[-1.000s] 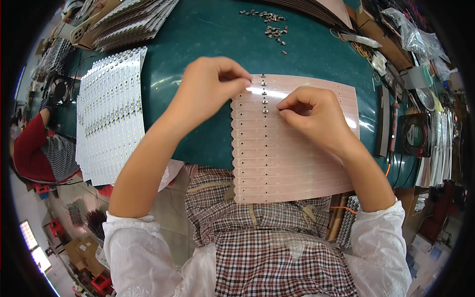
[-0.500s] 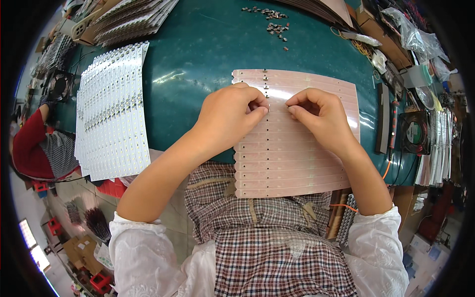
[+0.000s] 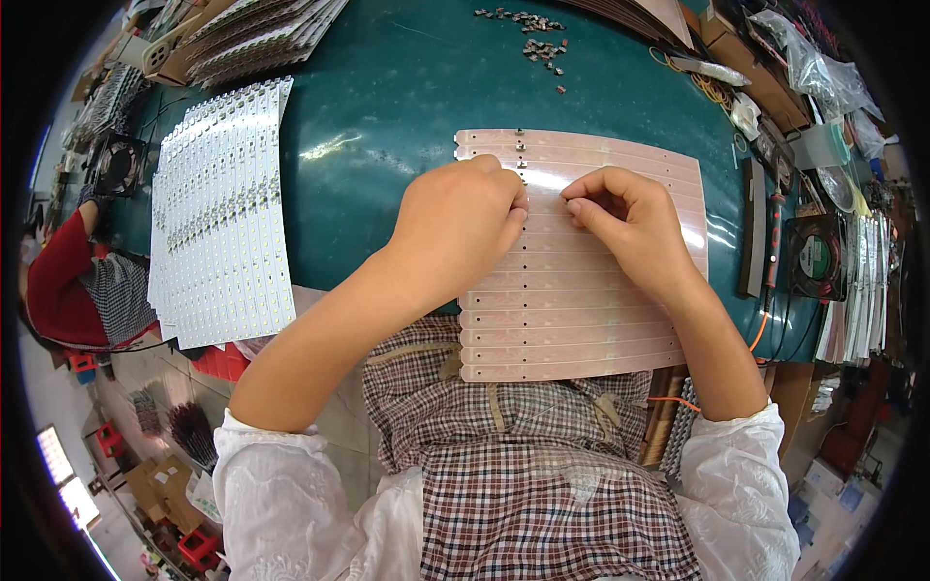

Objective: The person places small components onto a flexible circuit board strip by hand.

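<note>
A pinkish panel (image 3: 591, 320) of joined circuit-board strips lies in front of me, its near edge reaching over my lap. Down its left part runs a column of small dark holes, with small metal connectors (image 3: 521, 148) standing at the upper ones. My left hand (image 3: 455, 223) is closed over this column, thumb and forefinger pressed together at the board; whatever they grip is hidden. To its right, my right hand (image 3: 632, 218) hovers over the panel in a pinch, a tiny dark part (image 3: 568, 200) showing at its fingertips.
Loose connectors (image 3: 542, 48) lie scattered at the far side of the green table (image 3: 387, 116). White LED strip panels (image 3: 223, 213) are stacked at left. On the right are a soldering iron (image 3: 774, 237), a dark bar (image 3: 750, 228) and a fan (image 3: 816, 257). A person in red (image 3: 58, 281) sits far left.
My left fingers have closed further down against the board, covering the spot where a gap showed before. The right hand has shifted very slightly, still pinching.
</note>
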### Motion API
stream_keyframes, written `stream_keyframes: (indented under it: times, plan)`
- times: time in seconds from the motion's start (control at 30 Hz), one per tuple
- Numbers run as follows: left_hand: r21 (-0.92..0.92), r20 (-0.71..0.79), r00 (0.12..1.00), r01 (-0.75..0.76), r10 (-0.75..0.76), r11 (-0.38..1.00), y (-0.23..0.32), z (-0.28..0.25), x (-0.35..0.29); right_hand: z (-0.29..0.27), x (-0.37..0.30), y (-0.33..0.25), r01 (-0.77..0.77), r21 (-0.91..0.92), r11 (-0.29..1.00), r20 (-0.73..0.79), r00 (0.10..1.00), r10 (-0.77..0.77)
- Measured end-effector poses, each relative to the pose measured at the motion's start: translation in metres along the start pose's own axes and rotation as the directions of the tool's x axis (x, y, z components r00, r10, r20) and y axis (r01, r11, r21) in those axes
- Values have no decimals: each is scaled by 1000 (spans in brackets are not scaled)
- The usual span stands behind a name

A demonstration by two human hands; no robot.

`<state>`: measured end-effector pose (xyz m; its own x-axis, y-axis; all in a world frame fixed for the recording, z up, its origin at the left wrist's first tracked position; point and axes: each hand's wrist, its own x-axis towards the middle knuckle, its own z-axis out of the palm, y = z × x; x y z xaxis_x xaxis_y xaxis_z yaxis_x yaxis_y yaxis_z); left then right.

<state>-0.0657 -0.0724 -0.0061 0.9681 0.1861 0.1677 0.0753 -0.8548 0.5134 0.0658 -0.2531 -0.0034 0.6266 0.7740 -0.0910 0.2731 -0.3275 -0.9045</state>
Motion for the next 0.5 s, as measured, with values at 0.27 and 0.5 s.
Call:
stream_keyframes:
  times: [0.27, 0.5]
  plan:
    - [107, -54, 994, -87, 93, 990, 0, 8, 0, 5, -6, -11, 23, -112, 993, 29, 999, -20]
    - [217, -47, 984, -157, 170, 964, -1, 12, -2, 20, -11, -14, 139, -235, 962, 111, 987, -115]
